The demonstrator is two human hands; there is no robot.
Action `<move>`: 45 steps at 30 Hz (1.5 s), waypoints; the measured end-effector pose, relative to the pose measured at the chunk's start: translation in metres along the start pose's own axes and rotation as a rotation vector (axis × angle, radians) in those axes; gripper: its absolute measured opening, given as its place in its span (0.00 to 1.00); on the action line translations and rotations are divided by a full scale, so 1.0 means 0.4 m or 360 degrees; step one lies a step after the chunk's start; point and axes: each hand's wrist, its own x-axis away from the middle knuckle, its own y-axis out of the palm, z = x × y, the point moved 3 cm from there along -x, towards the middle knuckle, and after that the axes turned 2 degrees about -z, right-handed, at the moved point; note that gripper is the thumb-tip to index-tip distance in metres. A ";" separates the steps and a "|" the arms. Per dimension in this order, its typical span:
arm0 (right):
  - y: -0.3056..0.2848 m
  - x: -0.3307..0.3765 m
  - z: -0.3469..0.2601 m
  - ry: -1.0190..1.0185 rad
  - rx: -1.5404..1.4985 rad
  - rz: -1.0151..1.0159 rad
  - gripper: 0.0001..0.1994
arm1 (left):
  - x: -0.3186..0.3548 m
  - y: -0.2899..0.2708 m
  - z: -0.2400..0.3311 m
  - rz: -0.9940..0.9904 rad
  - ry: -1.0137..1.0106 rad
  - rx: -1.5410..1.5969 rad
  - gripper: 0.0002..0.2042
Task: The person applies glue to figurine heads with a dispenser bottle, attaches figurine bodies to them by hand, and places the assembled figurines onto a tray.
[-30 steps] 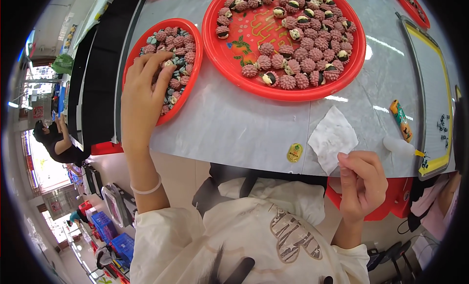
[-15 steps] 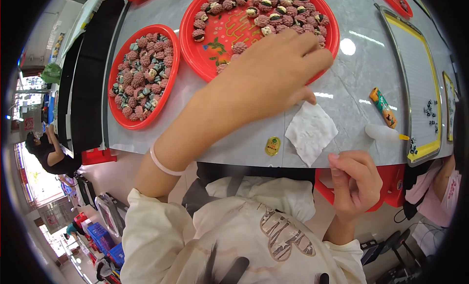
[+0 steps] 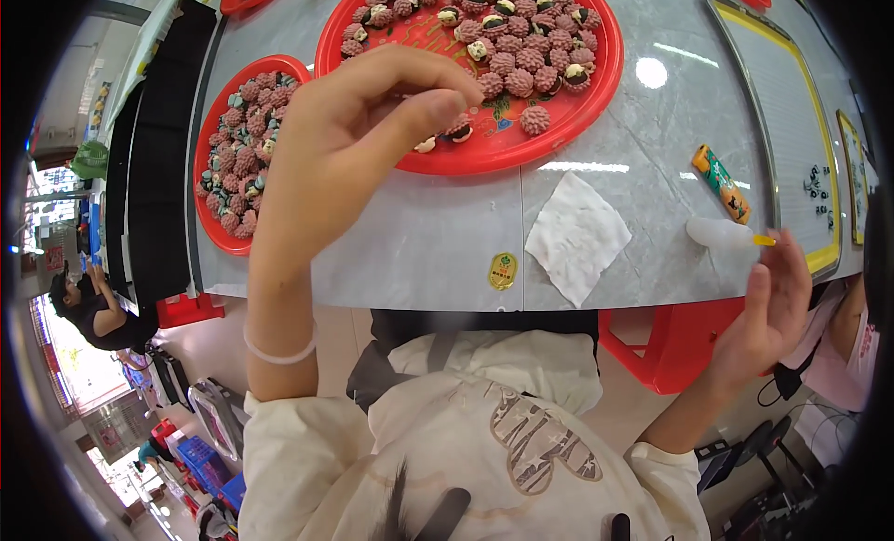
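Above the near left part of a large round red tray (image 3: 559,127), my left hand (image 3: 363,141) curls with thumb and fingertips close together; whether a small piece is between them is hidden. Pink bumpy pieces (image 3: 521,57), several joined to black and cream parts, lie on this tray. One pink piece (image 3: 535,120) sits apart near its front. At the table's right front edge my right hand (image 3: 773,304) is loosely open, thumb and fingers apart. Its fingertips are at the yellow tip of a white squeeze bottle (image 3: 719,233) lying on its side.
Left stands a smaller red tray (image 3: 206,215) heaped with pink and grey-blue pieces. A white cloth (image 3: 577,241), a gold oval sticker (image 3: 503,271) and an orange-green tube (image 3: 722,182) lie on the table. A metal-rimmed tray (image 3: 759,85) holds small dark pieces. A red stool (image 3: 666,350) stands below.
My left hand has moved left across the round tray, uncovering its front right. My right hand has gone right, from beside the cloth to the squeeze bottle's tip.
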 end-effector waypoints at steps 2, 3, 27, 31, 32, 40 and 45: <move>0.040 -0.006 -0.001 0.0045 -0.0098 -0.0302 0.14 | 0.032 0.021 0.010 0.0019 0.0342 0.0452 0.08; 0.057 0.004 0.004 0.0172 -0.0116 -0.0399 0.16 | 0.056 0.041 0.003 0.0020 0.0368 0.0634 0.11; 0.064 -0.010 -0.075 0.0164 -0.0539 -0.0901 0.24 | 0.149 0.258 -0.029 0.0063 -0.0068 0.1485 0.13; 0.061 -0.004 -0.084 0.0006 -0.0453 -0.0935 0.25 | 0.149 0.268 -0.027 0.0065 -0.0141 0.1545 0.14; 0.058 -0.004 -0.086 -0.0045 -0.0430 -0.0913 0.25 | 0.148 0.271 -0.027 0.0068 -0.0149 0.1531 0.13; 0.036 0.006 -0.113 -0.0463 -0.0230 -0.0733 0.23 | 0.147 0.274 -0.028 0.0032 -0.0155 0.1536 0.13; 0.022 0.018 -0.129 -0.0726 -0.0109 -0.0614 0.22 | 0.149 0.279 -0.027 0.0048 -0.0197 0.1524 0.12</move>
